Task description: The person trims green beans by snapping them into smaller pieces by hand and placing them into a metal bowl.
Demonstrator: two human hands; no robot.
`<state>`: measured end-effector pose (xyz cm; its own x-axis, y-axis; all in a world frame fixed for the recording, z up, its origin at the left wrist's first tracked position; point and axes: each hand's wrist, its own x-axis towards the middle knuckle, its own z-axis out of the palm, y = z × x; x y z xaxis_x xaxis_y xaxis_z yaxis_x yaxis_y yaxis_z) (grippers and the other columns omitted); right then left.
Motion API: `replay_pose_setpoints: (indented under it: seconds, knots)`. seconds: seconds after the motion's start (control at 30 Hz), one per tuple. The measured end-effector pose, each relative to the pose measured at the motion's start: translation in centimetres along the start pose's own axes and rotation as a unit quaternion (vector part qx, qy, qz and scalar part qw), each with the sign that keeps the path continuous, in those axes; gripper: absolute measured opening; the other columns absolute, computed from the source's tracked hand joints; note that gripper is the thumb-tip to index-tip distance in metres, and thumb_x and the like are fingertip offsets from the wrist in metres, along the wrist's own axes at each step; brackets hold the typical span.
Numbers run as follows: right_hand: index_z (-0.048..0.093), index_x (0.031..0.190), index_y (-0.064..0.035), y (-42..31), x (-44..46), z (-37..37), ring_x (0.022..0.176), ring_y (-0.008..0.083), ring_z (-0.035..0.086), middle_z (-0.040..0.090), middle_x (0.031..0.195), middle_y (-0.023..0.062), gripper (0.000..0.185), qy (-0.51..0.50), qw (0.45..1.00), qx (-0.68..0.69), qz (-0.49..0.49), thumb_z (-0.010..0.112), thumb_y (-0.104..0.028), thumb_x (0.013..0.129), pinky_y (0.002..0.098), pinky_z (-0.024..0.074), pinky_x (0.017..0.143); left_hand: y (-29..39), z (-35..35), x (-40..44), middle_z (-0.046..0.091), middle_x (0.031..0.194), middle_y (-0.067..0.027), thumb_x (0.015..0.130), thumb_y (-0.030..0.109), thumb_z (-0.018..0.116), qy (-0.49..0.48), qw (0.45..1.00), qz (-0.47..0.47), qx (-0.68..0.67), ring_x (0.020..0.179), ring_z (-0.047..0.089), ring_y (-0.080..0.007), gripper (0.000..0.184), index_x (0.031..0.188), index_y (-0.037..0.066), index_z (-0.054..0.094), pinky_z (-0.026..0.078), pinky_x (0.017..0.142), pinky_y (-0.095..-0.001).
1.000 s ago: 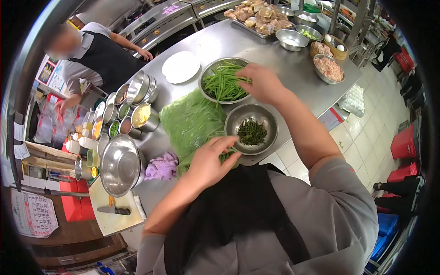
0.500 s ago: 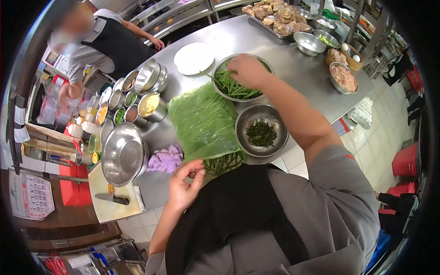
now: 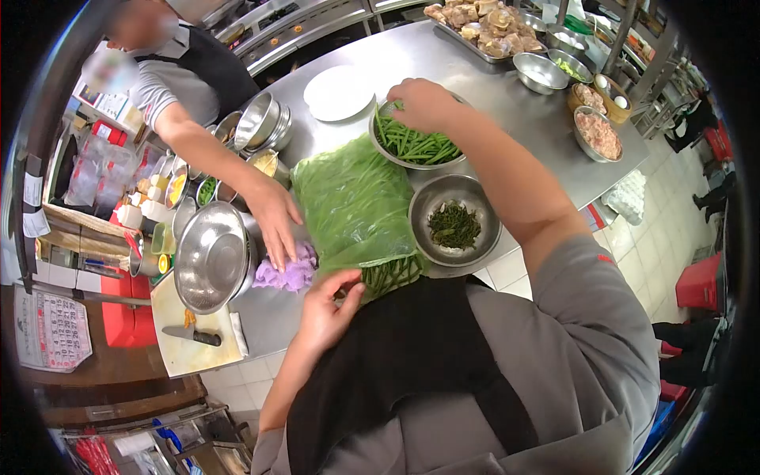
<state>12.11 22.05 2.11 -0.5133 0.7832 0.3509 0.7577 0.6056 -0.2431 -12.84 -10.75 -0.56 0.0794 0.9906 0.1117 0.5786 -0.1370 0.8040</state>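
My right hand (image 3: 425,105) is over the far left part of a metal colander of green beans (image 3: 416,146), its fingers bent down at the beans; what they hold is hidden. My left hand (image 3: 334,305) has its thumb and fingers curled, at the open end of a green plastic bag (image 3: 352,206). Green beans (image 3: 392,277) show at the bag's mouth. Just below the colander, a metal bowl (image 3: 455,220) holds small dark green trimmings. To the left of the bag a co-worker's hand (image 3: 276,226) reaches onto a purple cloth (image 3: 289,271).
A white plate (image 3: 339,93) lies beyond the bag. Metal bowls (image 3: 210,257) and food pots stand at left, above a cutting board (image 3: 198,348) with a knife (image 3: 192,335). A meat tray (image 3: 487,30) and a bowl of minced meat (image 3: 598,134) sit at the far right.
The co-worker's arm has reached across to the purple cloth. My right hand has shifted slightly within the colander area. My left hand has moved back from beside the trimmings bowl to the bag's mouth.
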Motion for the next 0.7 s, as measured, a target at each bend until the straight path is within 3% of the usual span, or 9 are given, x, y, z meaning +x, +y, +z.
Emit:
replay_pose_setpoints:
  seconds: [0.03, 0.07, 0.17, 0.27, 0.37, 0.47, 0.57, 0.7]
  knots:
    - [0.069, 0.110, -0.0103, -1.5, -0.4, -0.2, 0.105, 0.0347, 0.064, 0.068, 0.109, 0.0173, 0.032, -0.014, 1.000, 0.021, -0.012, 0.064, -0.032, 0.087, 0.0453, 0.0517, 0.093, 0.0, 0.5, 0.5, 0.071, 0.100, -0.0126, 0.089, 0.009, 0.074, -0.017, 1.000, 0.003, 0.013, 0.084, 0.069, -0.0206, 0.024, 0.112, 0.003, 0.069, 0.054, 0.075, -0.0310]
    - [0.070, 0.109, -0.0103, -3.1, -1.2, -0.4, 0.102, 0.0350, 0.065, 0.069, 0.106, 0.0165, 0.031, -0.013, 0.999, 0.052, -0.007, 0.063, -0.033, 0.089, 0.0456, 0.0523, 0.091, -0.1, 1.1, 1.1, 0.070, 0.100, -0.0152, 0.088, 0.015, 0.074, -0.030, 0.999, 0.001, 0.027, 0.088, 0.069, -0.0278, 0.025, 0.109, 0.002, 0.069, 0.055, 0.077, -0.0362]
    - [0.069, 0.106, -0.0086, -6.6, -3.7, -0.6, 0.096, 0.0324, 0.065, 0.069, 0.100, 0.0120, 0.027, -0.014, 0.995, 0.094, -0.036, 0.066, -0.030, 0.089, 0.0431, 0.0526, 0.085, -0.1, 2.4, 3.3, 0.069, 0.099, -0.0146, 0.086, 0.023, 0.076, -0.019, 0.975, 0.089, 0.200, 0.087, 0.068, -0.0314, 0.029, 0.106, 0.003, 0.069, 0.055, 0.079, -0.0381]
    - [0.070, 0.099, -0.0082, -8.1, -6.3, -1.0, 0.090, 0.0312, 0.065, 0.069, 0.093, 0.0104, 0.021, 0.005, 0.990, 0.116, -0.080, 0.069, -0.026, 0.088, 0.0420, 0.0524, 0.078, -0.7, 3.9, 4.7, 0.066, 0.094, -0.0171, 0.082, 0.037, 0.076, 0.005, 0.935, 0.091, 0.343, 0.089, 0.065, -0.0382, 0.040, 0.102, 0.003, 0.069, 0.054, 0.081, -0.0451]
    - [0.071, 0.096, -0.0079, -8.0, -8.8, -2.1, 0.088, 0.0305, 0.066, 0.068, 0.090, 0.0102, 0.018, 0.019, 0.988, 0.131, -0.080, 0.070, -0.024, 0.086, 0.0409, 0.0526, 0.076, -3.2, 4.9, 5.1, 0.066, 0.091, -0.0179, 0.084, 0.038, 0.072, -0.022, 0.919, 0.087, 0.383, 0.089, 0.066, -0.0371, 0.043, 0.105, 0.002, 0.066, 0.054, 0.080, -0.0471]
    - [0.070, 0.093, -0.0083, -7.1, -11.2, -3.6, 0.088, 0.0314, 0.066, 0.069, 0.091, 0.0109, 0.018, 0.027, 0.987, 0.155, -0.042, 0.070, -0.025, 0.086, 0.0417, 0.0528, 0.077, -4.6, 5.1, 5.4, 0.066, 0.091, -0.0207, 0.085, 0.030, 0.069, -0.081, 0.927, 0.051, 0.364, 0.088, 0.065, -0.0398, 0.036, 0.104, -0.001, 0.064, 0.053, 0.078, -0.0488]
    - [0.070, 0.092, -0.0081, -6.4, -13.0, -4.8, 0.088, 0.0317, 0.066, 0.070, 0.090, 0.0109, 0.018, 0.032, 0.983, 0.179, -0.008, 0.070, -0.026, 0.086, 0.0418, 0.0529, 0.077, -3.3, 5.0, 5.4, 0.067, 0.090, -0.0184, 0.086, 0.024, 0.064, -0.041, 0.923, -0.006, 0.382, 0.081, 0.066, -0.0384, 0.027, 0.100, 0.000, 0.064, 0.054, 0.074, -0.0488]
    - [0.070, 0.097, -0.0049, -6.4, -14.7, -5.3, 0.084, 0.0288, 0.069, 0.070, 0.092, 0.0111, 0.017, 0.007, 0.979, 0.204, 0.026, 0.071, -0.018, 0.087, 0.0379, 0.0547, 0.075, -2.0, 4.0, 5.9, 0.067, 0.086, -0.0189, 0.086, 0.026, 0.064, -0.008, 0.934, 0.017, 0.358, 0.079, 0.067, -0.0401, 0.028, 0.099, 0.000, 0.063, 0.054, 0.072, -0.0492]
